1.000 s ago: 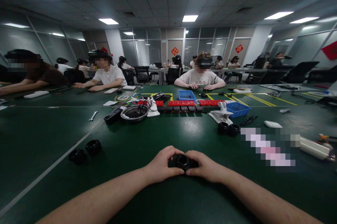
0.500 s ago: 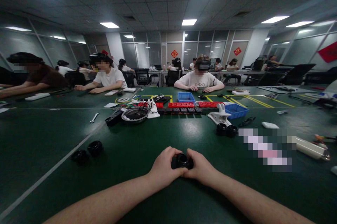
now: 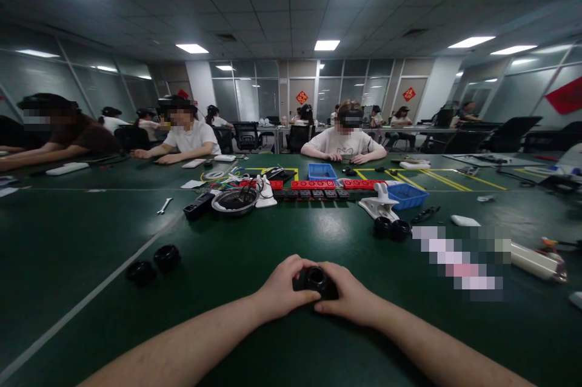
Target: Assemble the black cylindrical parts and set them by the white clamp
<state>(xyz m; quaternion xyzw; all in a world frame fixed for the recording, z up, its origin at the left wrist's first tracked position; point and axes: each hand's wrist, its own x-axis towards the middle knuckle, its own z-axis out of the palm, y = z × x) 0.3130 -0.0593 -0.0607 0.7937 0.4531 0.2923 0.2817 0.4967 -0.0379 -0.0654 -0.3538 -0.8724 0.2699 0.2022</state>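
Both hands close round a black, hollow, round plastic part (image 3: 316,278) low over the green table in front of me; its opening faces up. My left hand (image 3: 286,287) curls round its left side, thumb across the front. From the other side my right hand (image 3: 350,293) wraps the part, its thumb near the left thumb. The fingers hide much of its lower body. Two similar black round parts (image 3: 153,265) lie on the table at left, and another black pair (image 3: 391,228) sits at right by a white clamp-like stand (image 3: 379,204).
Across the middle lie red power strips (image 3: 313,184), a metal bowl (image 3: 235,202) with dark contents, a blue basket (image 3: 407,196) and a second blue basket (image 3: 322,171). A wrench (image 3: 164,205) is at left, a cream cylinder (image 3: 539,261) at right. A person (image 3: 345,139) sits opposite.
My right thumb has slipped slightly lower, and the right hand has shifted a little around the black part. The whole view has tilted slightly; the objects on the table have stayed put.
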